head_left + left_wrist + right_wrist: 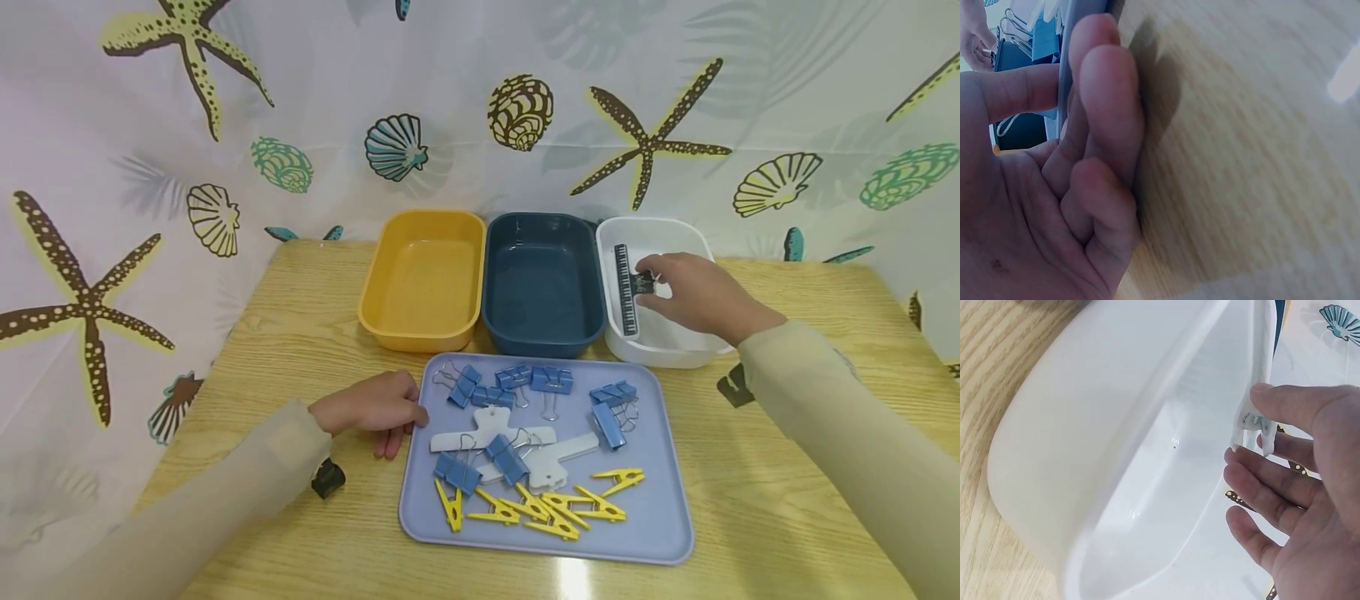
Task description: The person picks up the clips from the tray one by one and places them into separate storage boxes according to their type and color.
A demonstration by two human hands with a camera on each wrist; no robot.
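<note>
My right hand point(686, 292) is over the white bin and pinches a long clip point(626, 290) by its handle, between thumb and fingers. The clip's striped black-and-white face shows in the head view; in the right wrist view its handle point(1251, 420) looks white. My left hand point(378, 408) rests by the left edge of the lavender tray point(652, 525), a finger touching the rim and the others loosely curled against the table. On the tray lie several blue binder clips point(551, 380), white long clips point(491, 429) and yellow clothespins point(618, 479).
Along the back of the wooden table point(300, 292) stand a yellow bin point(422, 340), a dark blue bin point(543, 342) and the white bin point(660, 357), side by side. Behind them hangs a cloth point(465, 50) printed with starfish and shells.
</note>
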